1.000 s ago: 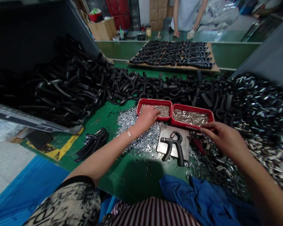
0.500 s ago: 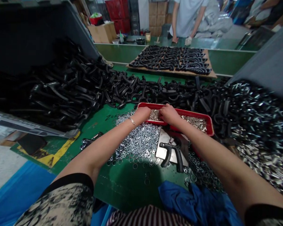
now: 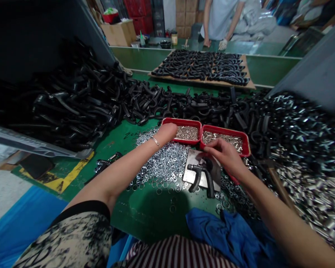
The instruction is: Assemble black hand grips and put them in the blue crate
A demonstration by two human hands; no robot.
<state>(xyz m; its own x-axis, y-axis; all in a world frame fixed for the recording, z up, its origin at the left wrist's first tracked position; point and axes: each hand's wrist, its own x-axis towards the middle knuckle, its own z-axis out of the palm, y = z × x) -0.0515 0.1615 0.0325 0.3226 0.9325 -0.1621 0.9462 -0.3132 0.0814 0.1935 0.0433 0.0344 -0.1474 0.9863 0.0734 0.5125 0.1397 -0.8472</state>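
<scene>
My left hand (image 3: pixel 168 131) is at the left end of a red tray (image 3: pixel 200 134) of tiny metal parts (image 3: pixel 187 132); its fingers point down and are hidden behind the hand. My right hand (image 3: pixel 226 152) hovers at the near edge of a second red tray (image 3: pixel 247 144), which holds small silvery pins (image 3: pixel 226 139). Its thumb and forefinger are pinched, but whatever is between them is too small to make out. Just below it, black curved handles (image 3: pixel 195 178) with a metal fitting rest on a steel plate (image 3: pixel 188 174).
Loose metal rings (image 3: pixel 164 163) cover the green table (image 3: pixel 153 208) left of the plate. Black handles (image 3: pixel 145 98) heap behind the trays. A hammer (image 3: pixel 280 186) and metal sleeves (image 3: pixel 321 201) are at right, a blue cloth (image 3: pixel 212 230) in front. Another person (image 3: pixel 222 22) stands across.
My right hand has left the left tray and moved right and nearer me, beside the right tray. My left hand has stayed almost in place.
</scene>
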